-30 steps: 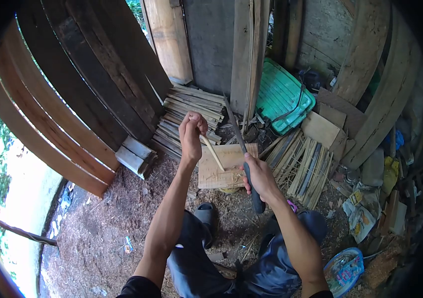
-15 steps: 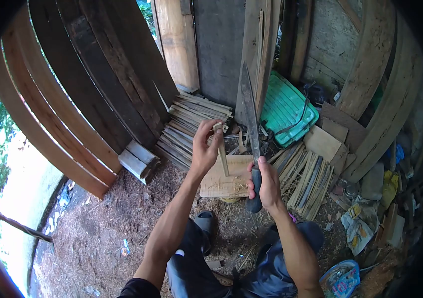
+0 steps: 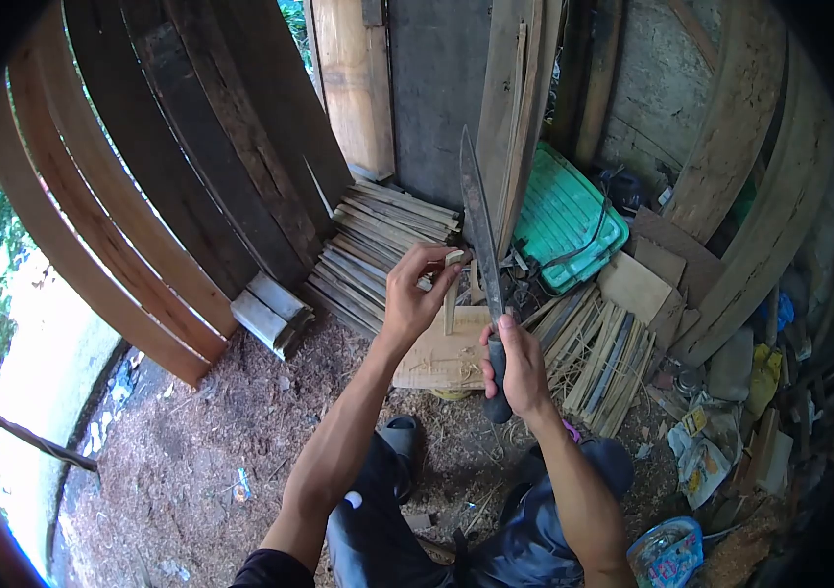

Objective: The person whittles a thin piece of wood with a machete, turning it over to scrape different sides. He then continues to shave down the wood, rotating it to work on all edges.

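My left hand [image 3: 417, 286] is closed around the upper end of a pale bamboo strip [image 3: 450, 312]. The strip stands nearly upright, its lower end meeting a wooden board [image 3: 417, 367] scattered with shavings. Wrapped about the dark handle, my right hand [image 3: 520, 370] holds a machete [image 3: 477, 211] with its long, worn blade pointing up. The blade is just right of the strip and looks apart from it.
Stacked strips [image 3: 378, 230] lie behind my left hand. Another pile of split strips [image 3: 613, 367] is on the right, below a green plastic lid [image 3: 573, 220]. Plank walls [image 3: 231, 127] rise around, and shavings cover the ground [image 3: 201, 461]. A blue basin [image 3: 669, 551] sits lower right.
My left hand has shifted slightly right with the bamboo strip, which is now more upright. The machete has tilted a little to the left in my right hand.
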Tool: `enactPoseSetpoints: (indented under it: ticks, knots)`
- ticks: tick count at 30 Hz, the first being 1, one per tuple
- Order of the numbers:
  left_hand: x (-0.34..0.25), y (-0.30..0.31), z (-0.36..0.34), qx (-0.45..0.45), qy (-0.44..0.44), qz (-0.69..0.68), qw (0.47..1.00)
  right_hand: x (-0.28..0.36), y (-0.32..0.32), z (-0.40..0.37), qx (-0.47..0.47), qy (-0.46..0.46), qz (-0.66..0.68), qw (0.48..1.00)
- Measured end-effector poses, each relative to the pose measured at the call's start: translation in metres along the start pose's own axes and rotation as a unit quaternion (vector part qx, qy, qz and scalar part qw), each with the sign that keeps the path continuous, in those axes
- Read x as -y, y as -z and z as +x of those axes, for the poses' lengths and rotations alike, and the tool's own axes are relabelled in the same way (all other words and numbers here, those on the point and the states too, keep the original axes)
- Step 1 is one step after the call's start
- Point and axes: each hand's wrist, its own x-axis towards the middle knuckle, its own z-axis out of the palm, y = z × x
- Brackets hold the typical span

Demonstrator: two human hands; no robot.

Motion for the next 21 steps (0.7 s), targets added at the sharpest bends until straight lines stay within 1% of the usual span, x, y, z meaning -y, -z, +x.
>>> enactPoseSetpoints:
  ticks: [1,4,6,11,15,19,21]
  knots:
    - [-0.001,0.001,0.0,-0.001,0.001,0.0,1.0,0.0,-0.001,0.0,0.001,0.003,0.013,1.0]
    - [-0.006,0.003,0.001,-0.005,-0.013,0.016,1.0,0.0,0.0,0.002,-0.004,0.005,-0.002,1.0]
    - [-0.008,0.003,0.001,0.02,-0.054,0.047,0.997,0.0,0.001,0.003,-0.003,0.005,-0.011,1.0]
    - [-0.014,0.0,-0.002,0.031,-0.062,0.045,0.997,0.0,-0.001,0.004,-0.001,0.007,-0.023,1.0]
    - [-0.014,0.001,-0.002,0.039,-0.075,0.043,0.995,0.0,-0.001,0.005,0.002,-0.008,-0.016,1.0]
    - [-0.014,0.001,-0.002,0.033,-0.074,0.059,0.995,-0.001,-0.002,0.004,-0.001,-0.023,0.002,1.0]
    - [-0.011,0.001,-0.003,0.032,-0.055,0.055,0.996,0.001,-0.003,0.003,-0.004,-0.017,0.012,1.0]
